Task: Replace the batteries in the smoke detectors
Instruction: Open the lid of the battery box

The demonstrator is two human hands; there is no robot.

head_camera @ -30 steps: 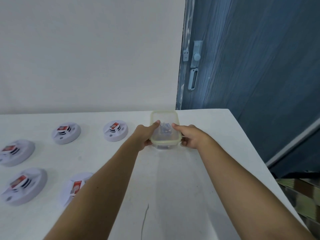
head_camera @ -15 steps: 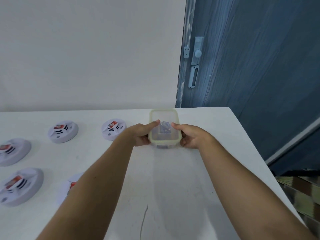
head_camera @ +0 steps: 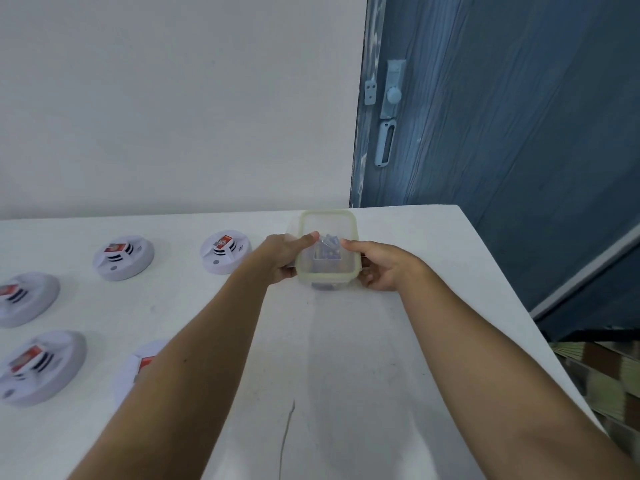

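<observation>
Still: L hand (head_camera: 282, 255) & R hand (head_camera: 385, 268) hold container (head_camera: 328, 223), unmoved.

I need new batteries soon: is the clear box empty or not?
Not empty. Small bluish items show through the clear box, gripped by the left hand and right hand; cannot tell whether they are batteries.

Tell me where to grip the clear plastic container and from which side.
Grip the clear plastic container by its two long side walls, one hand from each side, as the left hand and right hand do: the box is narrow with straight sides, and thumbs on top steady it.
</observation>
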